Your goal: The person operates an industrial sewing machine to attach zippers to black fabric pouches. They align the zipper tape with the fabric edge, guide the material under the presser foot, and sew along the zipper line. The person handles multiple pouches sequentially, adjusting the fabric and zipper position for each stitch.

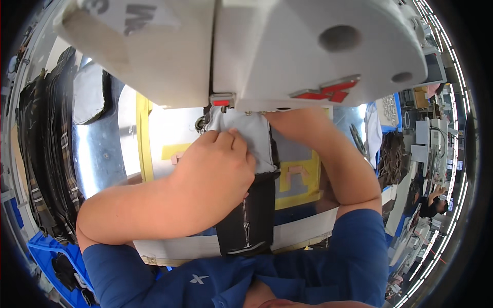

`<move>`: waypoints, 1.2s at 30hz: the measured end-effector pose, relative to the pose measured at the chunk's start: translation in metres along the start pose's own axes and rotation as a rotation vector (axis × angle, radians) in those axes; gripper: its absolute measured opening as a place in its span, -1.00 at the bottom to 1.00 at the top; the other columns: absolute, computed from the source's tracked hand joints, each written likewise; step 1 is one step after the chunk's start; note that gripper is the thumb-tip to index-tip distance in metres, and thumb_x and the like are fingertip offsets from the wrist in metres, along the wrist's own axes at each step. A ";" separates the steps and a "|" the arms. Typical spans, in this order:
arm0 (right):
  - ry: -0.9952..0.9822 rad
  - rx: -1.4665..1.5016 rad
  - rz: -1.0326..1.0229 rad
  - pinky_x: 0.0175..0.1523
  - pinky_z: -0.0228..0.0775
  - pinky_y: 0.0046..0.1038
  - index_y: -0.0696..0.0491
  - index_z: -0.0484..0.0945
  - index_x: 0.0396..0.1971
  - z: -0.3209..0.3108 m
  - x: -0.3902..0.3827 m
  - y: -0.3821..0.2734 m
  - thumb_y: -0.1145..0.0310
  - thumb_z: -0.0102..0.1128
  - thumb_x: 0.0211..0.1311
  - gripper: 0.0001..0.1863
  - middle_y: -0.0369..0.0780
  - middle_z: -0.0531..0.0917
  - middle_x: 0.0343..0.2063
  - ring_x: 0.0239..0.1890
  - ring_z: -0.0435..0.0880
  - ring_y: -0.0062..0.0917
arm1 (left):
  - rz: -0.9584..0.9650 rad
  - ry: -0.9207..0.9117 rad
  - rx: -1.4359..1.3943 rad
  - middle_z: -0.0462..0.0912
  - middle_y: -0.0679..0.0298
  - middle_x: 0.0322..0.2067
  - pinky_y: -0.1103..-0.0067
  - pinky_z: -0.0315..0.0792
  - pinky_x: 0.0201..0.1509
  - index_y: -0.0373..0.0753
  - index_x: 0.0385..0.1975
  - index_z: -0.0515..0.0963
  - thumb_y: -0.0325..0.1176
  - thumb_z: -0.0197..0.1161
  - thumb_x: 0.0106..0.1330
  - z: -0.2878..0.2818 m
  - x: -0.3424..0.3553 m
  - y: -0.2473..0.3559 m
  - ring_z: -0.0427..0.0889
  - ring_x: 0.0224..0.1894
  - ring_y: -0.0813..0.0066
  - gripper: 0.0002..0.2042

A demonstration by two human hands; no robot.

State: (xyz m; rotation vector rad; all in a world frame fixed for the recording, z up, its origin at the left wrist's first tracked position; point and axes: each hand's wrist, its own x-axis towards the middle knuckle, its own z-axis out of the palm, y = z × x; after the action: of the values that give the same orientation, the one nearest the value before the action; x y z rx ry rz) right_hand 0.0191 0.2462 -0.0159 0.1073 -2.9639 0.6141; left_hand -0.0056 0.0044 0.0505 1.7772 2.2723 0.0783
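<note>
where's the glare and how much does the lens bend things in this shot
Head view: glare sits on the shiny metal table at left; fisheye bends the distant workstations along the right rim; the machine head looms large; the left hand on the grey fabric is sharp.

We see a pale grey quilted fabric panel [245, 136] joined to a black fabric piece with a silver zip [247, 218]. The large sewing machine head [287, 49] above is off-white with a red mark and a small red button. Yellow tape strips [144, 138] edge the shiny silver metal table [100, 159]. Our short sleeves [354, 256] are blue, the plastic crate [46, 251] bright blue (dark plaid and black cloth stacked [43, 149] beside it)
</note>
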 end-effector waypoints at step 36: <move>-0.004 0.143 0.082 -0.17 0.54 -0.13 0.20 0.68 -0.35 -0.026 -0.017 0.028 0.28 0.32 0.29 -0.75 0.01 0.71 -0.46 -0.37 0.71 -0.07 | 0.040 0.350 -0.041 0.70 0.10 -0.03 0.24 0.50 0.22 -0.23 -0.12 0.63 -0.27 0.50 0.23 0.034 0.024 0.036 0.69 0.04 0.11 -0.70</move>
State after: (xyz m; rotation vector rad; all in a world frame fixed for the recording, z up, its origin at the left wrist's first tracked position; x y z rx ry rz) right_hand 0.0356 0.2827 -0.0055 -0.0006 -2.9376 0.8366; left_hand 0.0312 0.0323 0.0206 1.9125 2.4430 0.4738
